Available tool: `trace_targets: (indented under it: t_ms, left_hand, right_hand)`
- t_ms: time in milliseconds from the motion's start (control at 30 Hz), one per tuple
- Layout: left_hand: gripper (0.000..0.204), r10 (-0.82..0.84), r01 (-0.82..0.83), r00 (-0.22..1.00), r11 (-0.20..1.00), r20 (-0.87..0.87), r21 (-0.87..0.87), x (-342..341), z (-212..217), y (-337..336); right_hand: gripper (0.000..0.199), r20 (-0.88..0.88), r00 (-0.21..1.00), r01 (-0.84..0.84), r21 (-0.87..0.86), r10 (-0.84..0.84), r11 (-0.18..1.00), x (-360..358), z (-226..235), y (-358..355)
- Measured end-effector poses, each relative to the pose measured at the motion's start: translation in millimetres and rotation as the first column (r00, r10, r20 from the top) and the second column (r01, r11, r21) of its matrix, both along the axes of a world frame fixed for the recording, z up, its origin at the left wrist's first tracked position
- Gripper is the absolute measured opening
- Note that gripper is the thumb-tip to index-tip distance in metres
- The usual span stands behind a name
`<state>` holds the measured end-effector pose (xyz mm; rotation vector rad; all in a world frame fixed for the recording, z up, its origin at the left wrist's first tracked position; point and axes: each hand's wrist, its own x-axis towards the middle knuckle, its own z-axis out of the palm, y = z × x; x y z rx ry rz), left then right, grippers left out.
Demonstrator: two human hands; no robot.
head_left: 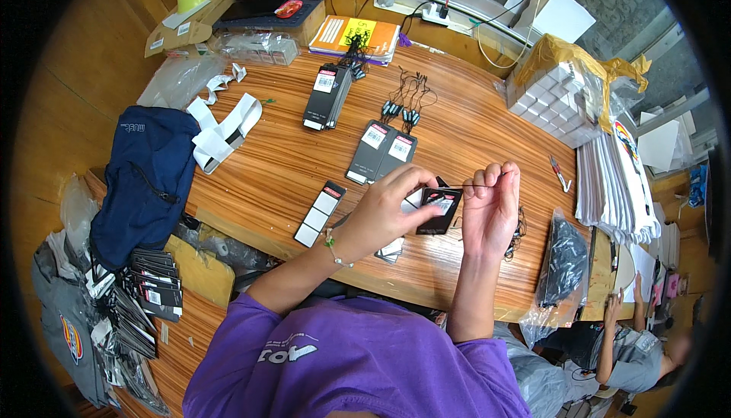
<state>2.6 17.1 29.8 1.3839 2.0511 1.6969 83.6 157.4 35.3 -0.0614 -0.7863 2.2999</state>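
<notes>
The left hand [384, 209] pinches a black rectangular card hang tag [440, 211] with a white label by its upper left edge, fingers closed on it, and holds it just above the striped wooden table [274, 167] near the near edge. The tag tilts toward the right hand [491, 209], which presents its top end for threading, as judged from the pose. The right hand is curled into a loose fist, thumb and forefinger pinching a thin black string [476, 186] that runs taut and level from the fingers to the tag's top. Holding the string taut keeps it straight at the tag's hole; the hole itself is too small to see.

Supplies lie within reach. A loose bundle of black strings [519, 237] sits just beside the right wrist. Two flat black tags with white labels [383, 150] lie just beyond the hands. A leaning stack of black tags [327, 97] stands farther off. Looped black strings with small clasps [407, 102] lie spread to the right of that stack, apart from each other, which seems to keep them untangled. A strip of white blank labels on black backing [320, 214] lies left of the left hand. A clear plastic bag of dark items [563, 266] rests at the near right edge.
</notes>
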Motion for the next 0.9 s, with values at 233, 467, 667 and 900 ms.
trace_targets:
  t_ms: [233, 467, 667, 900]
  left_hand:
    - [0.016, 0.086, -0.051, 0.974, 0.985, -0.209, 0.167, -6.9, -9.2, 1.5]
    - [0.009, 0.086, -0.074, 0.994, 0.985, -0.074, 0.158, -12.7, 5.9, -6.2]
    - [0.01, -0.001, -0.019, 0.974, 0.996, 0.228, 0.084, -9.8, 12.5, -8.9]
    - [0.012, -0.047, 0.032, 0.966, 0.998, 0.255, 0.061, -12.3, 11.1, -10.1]
  right_hand:
    - [0.008, 0.019, 0.999, -0.037, 0.156, 0.034, 0.987, 8.1, 8.5, -3.0]
    - [0.012, 0.38, 0.875, -0.159, 0.81, -0.299, 0.564, 16.7, 20.5, -17.8]
    - [0.015, 0.373, 0.86, -0.119, 0.811, -0.349, 0.573, 15.1, 13.7, -24.4]
    - [0.016, 0.39, 0.851, -0.158, 0.828, -0.35, 0.538, 15.0, 14.9, -24.6]
